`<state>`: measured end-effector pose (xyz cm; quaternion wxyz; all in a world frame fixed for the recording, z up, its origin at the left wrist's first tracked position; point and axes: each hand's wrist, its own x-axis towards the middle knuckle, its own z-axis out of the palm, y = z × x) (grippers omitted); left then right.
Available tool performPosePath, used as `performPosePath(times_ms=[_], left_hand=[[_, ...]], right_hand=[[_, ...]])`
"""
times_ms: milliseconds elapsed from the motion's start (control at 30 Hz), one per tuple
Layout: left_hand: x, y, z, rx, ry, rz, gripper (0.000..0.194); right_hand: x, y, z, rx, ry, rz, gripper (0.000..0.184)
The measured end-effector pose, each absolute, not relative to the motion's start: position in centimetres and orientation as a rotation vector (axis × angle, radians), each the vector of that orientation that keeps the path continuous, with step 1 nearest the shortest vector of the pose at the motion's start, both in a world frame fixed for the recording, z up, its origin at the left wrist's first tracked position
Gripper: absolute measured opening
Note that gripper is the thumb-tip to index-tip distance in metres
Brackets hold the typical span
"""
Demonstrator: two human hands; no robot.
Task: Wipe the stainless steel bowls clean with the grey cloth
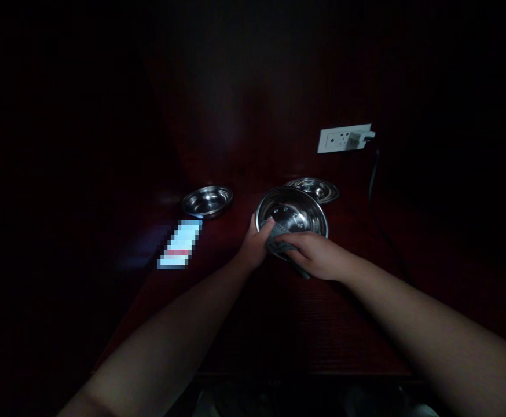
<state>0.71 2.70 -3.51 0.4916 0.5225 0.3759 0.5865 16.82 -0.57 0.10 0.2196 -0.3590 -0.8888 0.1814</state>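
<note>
The steel bowl point(294, 202) is located above the near-middle part of a dark red table point(314, 324), slightly right of centre, tilted with its open side toward the viewer. Whether its base touches the tabletop cannot be determined.

The left hand point(255, 246) grasps the bowl at its near left side, thumb over the rim, the remaining fingers largely hidden behind the wall. The right hand point(316, 255) grips a dark grey-green cloth point(279, 230) against the bowl's near inner wall; part of the cloth hangs below the rim. Several small bright round marks show on the bowl's inside; their nature cannot be established.

Far right, just behind the bowl and partly covered by it, lies shallow shiny metal dishware point(329, 191); the number of pieces is unclear. To the left, well apart from the bowl, stands a round metal dish point(209, 202). Near it lies a lit rectangular screen point(181, 244), its content blurred. On the far right wall, a white socket panel point(333, 141) carries a plug point(368, 137); a dark cable point(372, 174) runs below. Lighting is poor.
</note>
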Motion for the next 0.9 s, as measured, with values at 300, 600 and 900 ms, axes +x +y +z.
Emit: performPosePath(times_ms=[300, 600, 900], left_hand=[[0.7, 2.5, -3.3, 1.275, 0.940, 1.402, 0.040], [0.7, 2.2, -3.0, 1.280, 0.962, 1.376, 0.040], [0.6, 2.8, -3.6, 1.279, 0.923, 1.403, 0.045]], right_hand=[[17.2, -0.7, 1.1, -1.081, -2.520, 0.564, 0.024], [17.3, -0.2, 1.2, -1.455, -2.399, 0.424, 0.021], [17.3, -0.2, 1.3, -1.425, -2.436, 0.429, 0.020]])
